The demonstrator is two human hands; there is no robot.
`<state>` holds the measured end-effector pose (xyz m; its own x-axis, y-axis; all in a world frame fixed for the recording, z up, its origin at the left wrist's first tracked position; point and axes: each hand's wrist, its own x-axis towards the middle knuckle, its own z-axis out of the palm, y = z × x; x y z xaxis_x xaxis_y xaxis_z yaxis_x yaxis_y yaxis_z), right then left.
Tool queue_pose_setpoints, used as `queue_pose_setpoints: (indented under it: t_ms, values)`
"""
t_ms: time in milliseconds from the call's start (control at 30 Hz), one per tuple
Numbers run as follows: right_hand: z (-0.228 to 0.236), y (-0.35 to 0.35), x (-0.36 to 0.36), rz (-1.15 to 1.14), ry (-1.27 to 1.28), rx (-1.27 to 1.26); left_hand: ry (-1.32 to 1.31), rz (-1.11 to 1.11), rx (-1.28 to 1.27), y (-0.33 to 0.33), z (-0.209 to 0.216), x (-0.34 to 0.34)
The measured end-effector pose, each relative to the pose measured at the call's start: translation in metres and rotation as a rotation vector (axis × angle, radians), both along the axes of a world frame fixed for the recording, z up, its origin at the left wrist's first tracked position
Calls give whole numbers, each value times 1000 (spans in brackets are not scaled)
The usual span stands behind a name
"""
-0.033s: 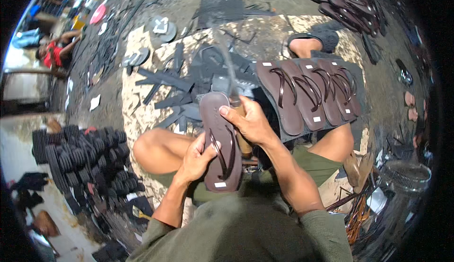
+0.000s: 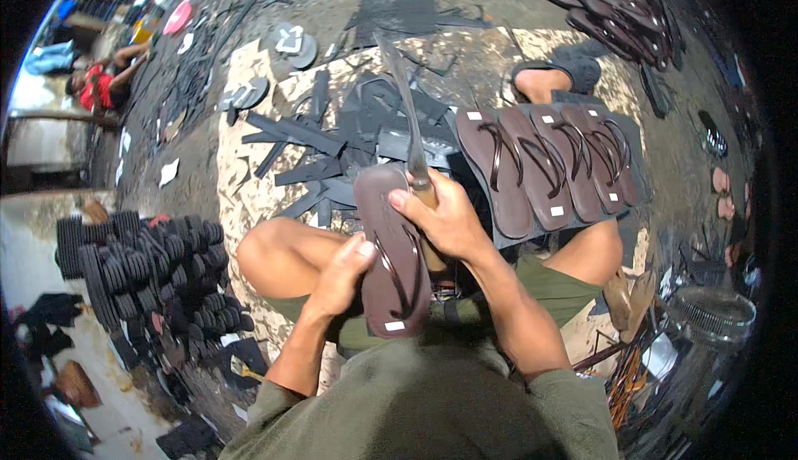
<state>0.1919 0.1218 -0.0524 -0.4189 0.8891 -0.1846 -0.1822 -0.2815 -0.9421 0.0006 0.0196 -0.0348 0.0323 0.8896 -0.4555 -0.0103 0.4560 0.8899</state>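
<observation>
My left hand [image 2: 341, 273] holds the left edge of a dark brown flip-flop sandal [image 2: 395, 281] that lies lengthwise over my lap, strap side up. My right hand [image 2: 445, 219] is closed around the wooden handle of a long knife [image 2: 405, 111]. The blade points away from me, above the sandal's far end. My right thumb rests on the sandal's upper edge. My bare knees stick out to either side.
A row of several finished brown sandals [image 2: 549, 169] lies by my right knee on a dark sheet. Black rubber offcuts [image 2: 332, 140] litter the ground ahead. Stacked black soles [image 2: 141, 269] stand at left, more sandals [image 2: 619, 3] at top right. A person in red [image 2: 96, 86] sits far left.
</observation>
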Motion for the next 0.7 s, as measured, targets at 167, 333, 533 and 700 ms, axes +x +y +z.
queue_pose_setpoints:
  t_ms: [167,333,533,700]
  values:
    - [44,-39,-8,156,-247,343,13,113,224,15,43,-2]
    - [20,-74,19,140,-511,571,-80,182,151,-6,44,-23]
    - [19,-64,19,315,-701,805,-23,146,149,-32,34,-21]
    - [65,-20,-9,564,-684,866,-70,108,150,-32,46,-24]
